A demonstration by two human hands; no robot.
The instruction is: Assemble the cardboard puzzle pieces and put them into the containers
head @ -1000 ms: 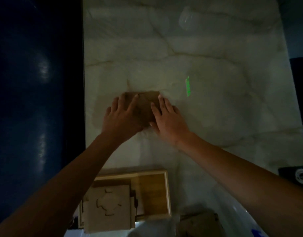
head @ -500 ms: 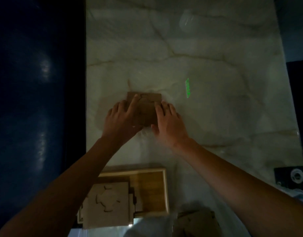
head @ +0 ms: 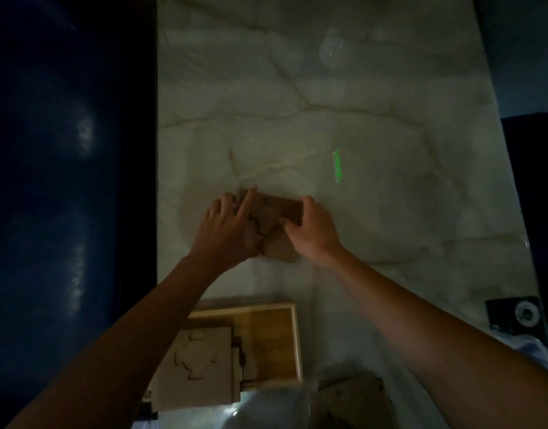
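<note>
Both hands are on the assembled cardboard puzzle (head: 271, 226), which sits near the middle of the pale marble table (head: 375, 97); the left hand (head: 226, 230) closes on its nine o'clock edge, index finger stretched flat across the top and the other fingers bent over the far corner; the right hand (head: 313, 227) clamps the three o'clock side, fingers curled over the far edge and thumb on the near face, so the puzzle is pinched between the two; whether it is tilted up off the marble I cannot tell in this dim light. Toward six o'clock from the hands stands a wooden tray (head: 293, 339), and a finished puzzle square (head: 198, 373) lies over its nine o'clock half; a green streak of light (head: 337, 165) shows on the marble at about one o'clock from the puzzle.
</note>
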